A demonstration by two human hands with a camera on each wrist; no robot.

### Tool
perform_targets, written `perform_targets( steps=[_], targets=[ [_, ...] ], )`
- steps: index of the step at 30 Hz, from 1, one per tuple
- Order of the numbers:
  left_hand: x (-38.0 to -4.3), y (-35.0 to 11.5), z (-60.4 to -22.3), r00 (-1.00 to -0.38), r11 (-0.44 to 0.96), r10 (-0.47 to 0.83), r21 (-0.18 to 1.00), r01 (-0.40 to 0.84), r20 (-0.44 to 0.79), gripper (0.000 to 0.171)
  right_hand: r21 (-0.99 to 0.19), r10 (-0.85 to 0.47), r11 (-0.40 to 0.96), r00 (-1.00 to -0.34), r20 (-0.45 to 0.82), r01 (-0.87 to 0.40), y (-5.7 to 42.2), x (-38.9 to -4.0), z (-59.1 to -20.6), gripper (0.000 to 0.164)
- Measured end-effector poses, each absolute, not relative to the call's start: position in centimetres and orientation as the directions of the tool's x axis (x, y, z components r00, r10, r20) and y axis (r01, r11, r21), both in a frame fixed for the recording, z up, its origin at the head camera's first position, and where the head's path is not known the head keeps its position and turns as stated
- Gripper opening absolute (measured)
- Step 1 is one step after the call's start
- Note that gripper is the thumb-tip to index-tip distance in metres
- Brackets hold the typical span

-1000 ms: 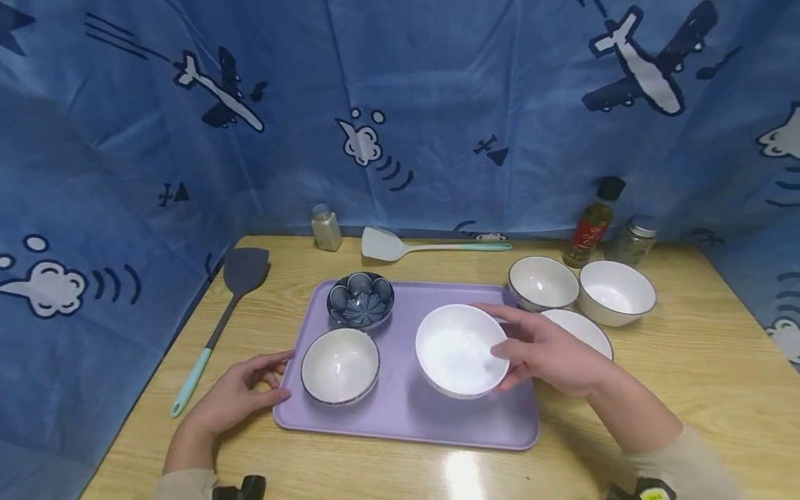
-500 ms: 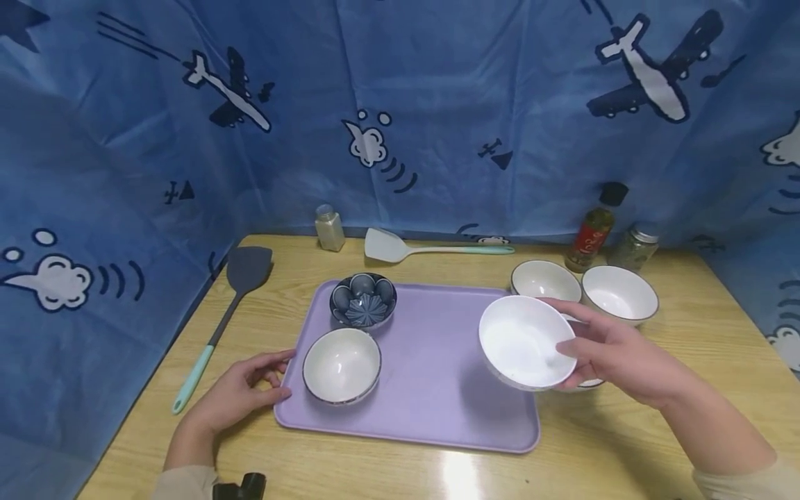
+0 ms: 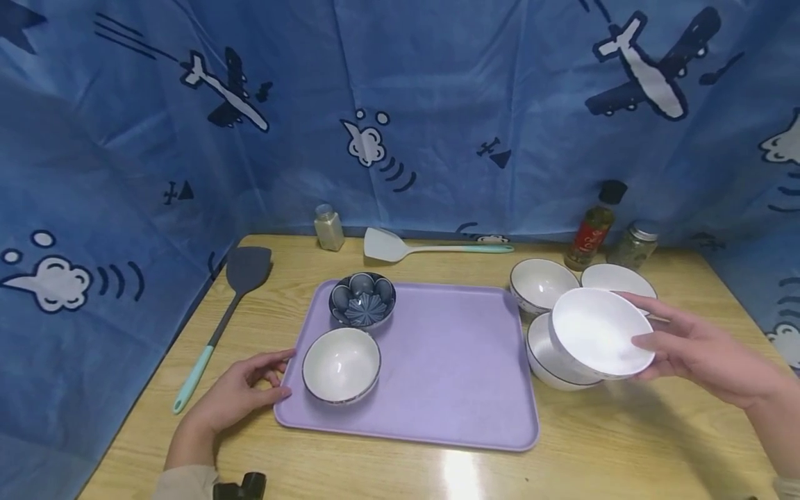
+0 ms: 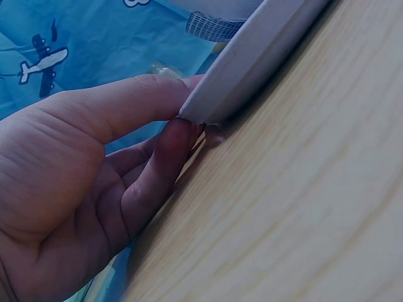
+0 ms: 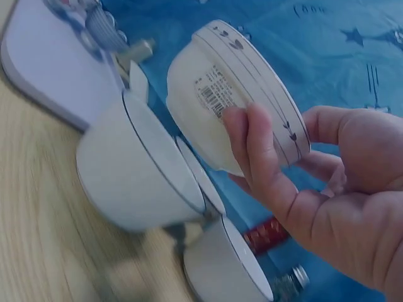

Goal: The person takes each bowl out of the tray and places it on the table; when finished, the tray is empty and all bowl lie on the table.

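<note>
My right hand (image 3: 694, 347) grips a white bowl (image 3: 600, 330) by its right side, thumb at the rim and fingers beneath. In the right wrist view the bowl (image 5: 233, 100) is tilted, showing a patterned band and a barcode label. It hangs over another white bowl (image 3: 556, 368) beside the tray and partly hides it. My left hand (image 3: 240, 392) holds the left edge of the purple tray (image 3: 462, 389), and in the left wrist view its fingers (image 4: 160, 151) meet the tray's rim (image 4: 242, 69). On the tray stand a cream bowl (image 3: 342, 364) and a dark blue patterned bowl (image 3: 362, 298).
Two more bowls, one nearer the tray (image 3: 542, 283) and one farther right (image 3: 619, 279), stand behind the held bowl. A red-labelled bottle (image 3: 590, 232) and jar (image 3: 634, 246) are behind them. A shaker (image 3: 328, 229), pale spatula (image 3: 384, 244) and dark spatula (image 3: 246, 269) lie around the tray.
My right hand has carried the white bowl rightward from above the tray to over the bowl beside it. The left hand has stayed at the tray's edge.
</note>
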State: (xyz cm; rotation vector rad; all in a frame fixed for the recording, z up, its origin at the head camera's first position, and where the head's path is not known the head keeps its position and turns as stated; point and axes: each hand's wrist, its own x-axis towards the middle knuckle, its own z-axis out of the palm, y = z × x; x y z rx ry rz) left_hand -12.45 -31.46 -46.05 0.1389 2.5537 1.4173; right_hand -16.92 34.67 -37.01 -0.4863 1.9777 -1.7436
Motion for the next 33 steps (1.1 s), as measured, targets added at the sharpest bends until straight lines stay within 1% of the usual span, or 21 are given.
perform_targets(
  steps=[2, 7, 10, 13, 15, 18, 21, 27, 31, 33],
  targets=[
    [-12.5, -31.4, -46.0, -0.972, 0.528, 0.187, 0.849, -0.021, -0.141, 0.064, -0.989, -0.534, 0.144, -0.84, -0.097, 0.023, 35.6, -17.1, -37.2, 0.064],
    [-12.5, -31.2, -45.8, -0.971, 0.516, 0.217, 0.856, 0.03, -0.097, 0.063, -0.985, -0.476, 0.173, -0.877, -0.06, -0.027, 37.8, -17.1, -38.0, 0.066],
    [-12.5, -31.3, -45.9, -0.971, 0.506, 0.224, 0.861, 0.046, -0.08, 0.062, -0.953, -0.387, 0.303, -0.915, -0.111, -0.013, 38.6, -17.0, -38.3, 0.067],
    [-12.5, -31.3, -46.0, -0.969, 0.487, 0.231, 0.873, 0.042, -0.082, 0.063, -0.902, -0.319, 0.431, -0.932, -0.173, 0.02, 39.5, -16.9, -38.6, 0.07],
    [-12.6, -31.3, -46.1, -0.968, 0.478, 0.235, 0.877, 0.037, -0.087, 0.064, -0.889, -0.312, 0.458, -0.933, -0.181, 0.019, 40.1, -16.9, -38.9, 0.071],
    [-12.6, -31.4, -46.3, -0.969, 0.478, 0.228, 0.878, 0.028, -0.093, 0.063, -0.9, -0.327, 0.435, -0.933, -0.151, -0.007, 41.0, -16.9, -39.5, 0.071],
    [-12.5, -31.5, -46.4, -0.971, 0.478, 0.22, 0.878, 0.027, -0.09, 0.063, -0.916, -0.332, 0.401, -0.933, -0.139, -0.006, 41.5, -17.1, -39.9, 0.073],
    [-12.5, -31.6, -46.4, -0.97, 0.475, 0.228, 0.879, 0.039, -0.08, 0.063, -0.919, -0.327, 0.395, -0.932, -0.159, 0.018, 42.6, -17.1, -40.6, 0.079],
    [-12.5, -31.7, -46.3, -0.97, 0.485, 0.228, 0.874, 0.044, -0.078, 0.062, -0.949, -0.336, 0.314, -0.931, -0.145, 0.034, 43.2, -17.1, -41.3, 0.083],
    [-12.5, -31.8, -46.2, -0.971, 0.489, 0.228, 0.871, 0.048, -0.075, 0.061, -0.949, -0.331, 0.313, -0.931, -0.154, 0.045, 43.3, -17.1, -41.5, 0.083]
  ],
)
